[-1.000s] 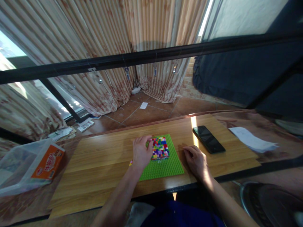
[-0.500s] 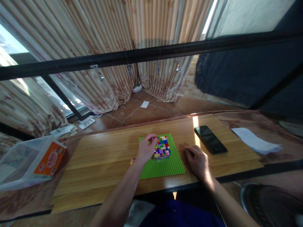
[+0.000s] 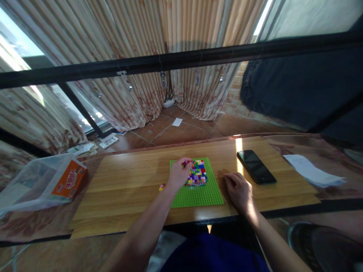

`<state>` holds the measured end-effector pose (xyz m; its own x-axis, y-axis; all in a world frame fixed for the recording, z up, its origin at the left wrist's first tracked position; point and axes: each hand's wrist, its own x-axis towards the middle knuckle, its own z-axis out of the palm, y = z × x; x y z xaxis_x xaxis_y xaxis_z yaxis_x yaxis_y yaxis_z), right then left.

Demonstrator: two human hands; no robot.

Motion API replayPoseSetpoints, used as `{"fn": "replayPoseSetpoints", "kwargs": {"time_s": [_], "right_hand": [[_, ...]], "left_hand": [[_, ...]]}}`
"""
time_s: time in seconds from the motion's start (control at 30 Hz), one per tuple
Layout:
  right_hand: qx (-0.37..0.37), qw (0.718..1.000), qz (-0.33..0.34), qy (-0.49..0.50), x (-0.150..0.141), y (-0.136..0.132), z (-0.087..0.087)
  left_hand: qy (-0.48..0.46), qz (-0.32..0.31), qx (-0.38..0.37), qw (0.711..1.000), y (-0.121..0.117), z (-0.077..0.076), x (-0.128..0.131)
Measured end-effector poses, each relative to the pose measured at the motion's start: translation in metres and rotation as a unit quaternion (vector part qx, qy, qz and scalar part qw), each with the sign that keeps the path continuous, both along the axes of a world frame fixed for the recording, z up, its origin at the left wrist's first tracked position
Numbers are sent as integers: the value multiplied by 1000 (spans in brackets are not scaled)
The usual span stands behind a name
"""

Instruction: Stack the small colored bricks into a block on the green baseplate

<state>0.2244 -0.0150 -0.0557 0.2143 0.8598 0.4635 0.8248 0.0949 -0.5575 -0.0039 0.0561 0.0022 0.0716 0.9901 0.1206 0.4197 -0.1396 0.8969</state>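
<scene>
My left hand (image 3: 179, 173) is over the left part of a block of many-coloured toy bricks (image 3: 198, 172). Its thumb and fingers are pinched together at the block's upper left; whatever lies between the fingertips is too small to make out. The block is built on a green studded baseplate (image 3: 198, 197). A few loose bricks (image 3: 162, 187), yellow and pink, lie on the wood by the plate's left edge, close to my left forearm. Resting on the table to the right of the plate, my right hand (image 3: 239, 190) has its fingers curled in, and what they hold, if anything, is hidden.
A black phone (image 3: 256, 167) lies right of my right hand on the wooden table (image 3: 124, 189). White paper (image 3: 312, 170) is farther right. At the far left stands a clear plastic bin (image 3: 36, 181) with an orange label. A dark metal rail (image 3: 181, 60) crosses beyond the table.
My left hand has shifted slightly over the left part of the brick block, still pinched. The whole view has drifted, with the table sitting farther right. My right hand stays resting in place.
</scene>
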Motion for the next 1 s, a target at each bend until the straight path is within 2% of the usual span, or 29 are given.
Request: {"fn": "replayPoseSetpoints", "kwargs": {"time_s": [0.1, 0.23, 0.37, 0.47, 0.57, 0.63, 0.8, 1.0], "right_hand": [[-1, 1000, -4, -10, 2, -1, 1], [3, 1000, 1, -18, 5, 0, -1], [-1, 1000, -5, -22, 6, 1, -4], [0, 1000, -10, -24, 6, 0, -4], [-1, 1000, -8, -28, 6, 0, -3], [-2, 999, -8, -33, 5, 0, -1], [7, 999, -15, -43, 5, 0, -2], [10, 999, -5, -34, 4, -1, -1]], "left_hand": [[-28, 16, 14, 999, 1, 2, -12], [-69, 67, 60, 994, -6, 6, -55], [-17, 81, 35, 996, -38, 2, -103], [65, 55, 25, 996, -70, -5, -122], [140, 6, 48, 989, -91, -10, -126], [180, -18, 76, 981, -97, -13, -124], [276, -38, 141, 950, -94, -21, -118], [307, -44, 143, 940, -94, -25, -116]]}}
